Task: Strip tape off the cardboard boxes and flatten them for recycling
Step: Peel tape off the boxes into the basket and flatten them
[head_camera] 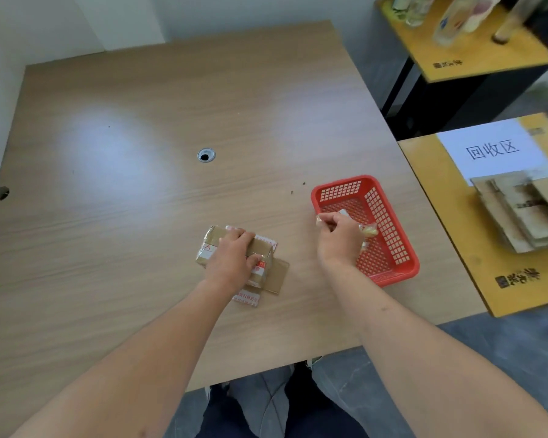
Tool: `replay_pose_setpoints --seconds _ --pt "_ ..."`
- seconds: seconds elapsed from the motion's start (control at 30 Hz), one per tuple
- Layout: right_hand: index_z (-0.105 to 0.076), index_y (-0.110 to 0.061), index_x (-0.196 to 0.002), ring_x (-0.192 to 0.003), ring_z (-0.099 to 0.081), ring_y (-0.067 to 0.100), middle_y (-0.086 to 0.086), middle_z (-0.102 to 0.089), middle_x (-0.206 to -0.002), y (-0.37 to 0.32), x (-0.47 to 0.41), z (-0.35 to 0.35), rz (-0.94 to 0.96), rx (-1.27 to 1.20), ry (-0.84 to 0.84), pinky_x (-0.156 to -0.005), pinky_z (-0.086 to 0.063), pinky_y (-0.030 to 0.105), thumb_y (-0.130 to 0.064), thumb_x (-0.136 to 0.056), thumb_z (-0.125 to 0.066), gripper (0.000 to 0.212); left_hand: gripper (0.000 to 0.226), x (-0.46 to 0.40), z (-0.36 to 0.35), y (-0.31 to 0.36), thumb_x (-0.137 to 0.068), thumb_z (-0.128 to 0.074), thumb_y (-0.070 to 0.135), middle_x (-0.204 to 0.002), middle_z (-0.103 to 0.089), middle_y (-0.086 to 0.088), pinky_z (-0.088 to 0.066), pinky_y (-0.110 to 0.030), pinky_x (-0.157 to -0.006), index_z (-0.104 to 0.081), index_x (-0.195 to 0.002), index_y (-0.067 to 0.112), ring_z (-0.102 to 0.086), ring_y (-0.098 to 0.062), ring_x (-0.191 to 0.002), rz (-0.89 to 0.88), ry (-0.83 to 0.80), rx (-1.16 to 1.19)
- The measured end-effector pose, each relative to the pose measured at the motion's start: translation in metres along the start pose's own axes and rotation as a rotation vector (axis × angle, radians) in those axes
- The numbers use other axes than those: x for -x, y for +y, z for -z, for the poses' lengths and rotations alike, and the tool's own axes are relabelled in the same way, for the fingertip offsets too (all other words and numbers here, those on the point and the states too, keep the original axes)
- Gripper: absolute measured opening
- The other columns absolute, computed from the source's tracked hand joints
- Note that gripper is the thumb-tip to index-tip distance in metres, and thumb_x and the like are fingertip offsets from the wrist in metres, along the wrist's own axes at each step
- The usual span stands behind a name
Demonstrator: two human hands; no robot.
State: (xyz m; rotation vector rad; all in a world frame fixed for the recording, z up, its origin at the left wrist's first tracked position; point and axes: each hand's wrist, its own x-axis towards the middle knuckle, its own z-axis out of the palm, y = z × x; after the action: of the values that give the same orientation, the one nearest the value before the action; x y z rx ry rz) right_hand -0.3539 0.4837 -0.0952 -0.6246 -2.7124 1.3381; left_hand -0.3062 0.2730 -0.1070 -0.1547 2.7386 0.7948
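A small brown cardboard box (214, 238) with red-and-white printed tape lies on the wooden table (140, 153), one flap spread out to its right. My left hand (231, 259) rests on top of it, fingers curled round the box. My right hand (340, 237) is over the near left part of a red plastic basket (389, 222) and pinches a crumpled strip of clear tape (369, 230) that hangs into the basket.
A yellow side table (450, 191) at the right carries a white sign with printed characters (491, 150) and a stack of flattened cardboard (519, 210). A second yellow shelf with bottles (456, 17) stands at the back right. A cable hole (206, 155) sits mid-table.
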Motion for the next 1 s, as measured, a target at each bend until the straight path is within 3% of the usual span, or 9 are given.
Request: replay_pose_setpoints --seconds 0.07,0.17,0.33,0.5,0.63,0.73,0.83,0.9,1.0 --pt "-0.079 -0.014 -0.105 -0.103 -0.067 0.022 0.006 -0.075 -0.108 0.016 -0.013 0.016 -0.036 0.085 0.064 -0.088 -0.035 0.017 -0.012 -0.093 -0.073 0.014 0.043 -0.003 -0.007 0.009 -0.094 -0.070 0.032 -0.135 -0.051 0.002 -0.049 -0.044 -0.092 -0.055 -0.133 0.022 -0.050 -0.028 -0.121 0.012 0.053 0.001" --pt "-0.079 -0.012 -0.103 -0.103 -0.066 0.027 0.008 -0.074 -0.108 0.036 -0.022 0.028 -0.115 0.162 0.084 -0.091 -0.045 0.028 -0.010 -0.091 -0.072 0.014 0.023 -0.001 -0.013 0.019 -0.096 -0.065 0.037 -0.123 -0.054 0.001 -0.048 -0.040 -0.076 -0.055 -0.111 0.023 -0.054 -0.029 -0.108 0.030 0.109 -0.079" --pt "-0.082 -0.014 -0.095 -0.098 -0.069 0.029 0.009 -0.076 -0.104 0.062 -0.024 0.033 -0.208 0.282 -0.046 -0.080 -0.045 0.024 -0.014 -0.089 -0.075 0.009 0.031 0.004 -0.010 0.027 -0.101 -0.041 0.059 -0.119 -0.057 -0.002 -0.038 -0.047 -0.101 -0.055 -0.113 0.034 -0.056 -0.030 -0.113 0.191 0.095 -0.531" --pt "-0.076 -0.026 -0.094 -0.098 -0.066 0.027 0.000 -0.070 -0.104 0.061 -0.015 0.039 -0.102 0.295 -0.012 -0.079 -0.053 0.035 -0.021 -0.088 -0.079 0.008 0.036 0.013 0.000 0.023 -0.101 -0.041 0.060 -0.113 -0.055 -0.006 -0.043 -0.045 -0.089 -0.056 -0.107 0.028 -0.054 -0.032 -0.107 0.300 0.078 -0.448" --pt "-0.071 -0.025 -0.102 -0.087 -0.056 0.021 -0.004 -0.051 -0.102 0.049 -0.008 0.035 0.115 0.307 -0.020 -0.072 -0.044 0.032 -0.024 -0.093 -0.072 0.010 0.019 0.020 0.008 0.006 -0.096 -0.057 0.049 -0.114 -0.052 0.005 -0.053 -0.044 -0.083 -0.054 -0.102 0.031 -0.056 -0.026 -0.101 0.114 0.051 -0.172" --pt "-0.072 -0.024 -0.102 -0.087 -0.058 0.018 -0.002 -0.057 -0.102 0.038 0.003 0.020 0.263 0.251 -0.135 -0.075 -0.048 0.033 -0.018 -0.091 -0.069 0.013 0.024 0.028 0.013 -0.011 -0.095 -0.060 0.031 -0.140 -0.044 0.010 -0.050 -0.038 -0.087 -0.056 -0.116 0.041 -0.054 -0.022 -0.118 -0.061 -0.116 -0.123" --pt "-0.073 -0.021 -0.091 -0.073 -0.059 0.007 -0.009 -0.063 -0.083 0.030 0.027 -0.003 0.286 0.131 -0.440 -0.074 -0.051 0.030 -0.016 -0.090 -0.070 0.006 0.041 0.034 0.019 -0.025 -0.100 -0.054 0.027 -0.149 -0.036 0.005 -0.046 -0.039 -0.097 -0.054 -0.133 0.052 -0.047 -0.022 -0.130 -0.061 -0.223 -0.171" --pt "-0.073 -0.024 -0.096 -0.072 -0.065 0.007 -0.011 -0.068 -0.077 0.026 0.047 -0.020 0.239 0.071 -0.622 -0.075 -0.058 0.034 -0.024 -0.091 -0.072 0.005 0.047 0.037 0.021 -0.033 -0.104 -0.047 0.035 -0.142 -0.039 0.001 -0.045 -0.042 -0.101 -0.040 -0.145 0.059 -0.048 -0.026 -0.125 -0.033 -0.269 -0.280" --pt "-0.064 -0.030 -0.128 -0.086 -0.071 0.010 -0.010 -0.074 -0.098 0.021 0.072 -0.040 0.161 -0.054 -0.682 -0.085 -0.060 0.036 -0.031 -0.089 -0.077 0.042 0.054 0.042 0.019 -0.041 -0.106 -0.043 0.041 -0.110 -0.044 -0.004 -0.045 -0.036 -0.092 -0.019 -0.151 0.059 -0.056 -0.033 -0.105 0.071 -0.246 -0.291"
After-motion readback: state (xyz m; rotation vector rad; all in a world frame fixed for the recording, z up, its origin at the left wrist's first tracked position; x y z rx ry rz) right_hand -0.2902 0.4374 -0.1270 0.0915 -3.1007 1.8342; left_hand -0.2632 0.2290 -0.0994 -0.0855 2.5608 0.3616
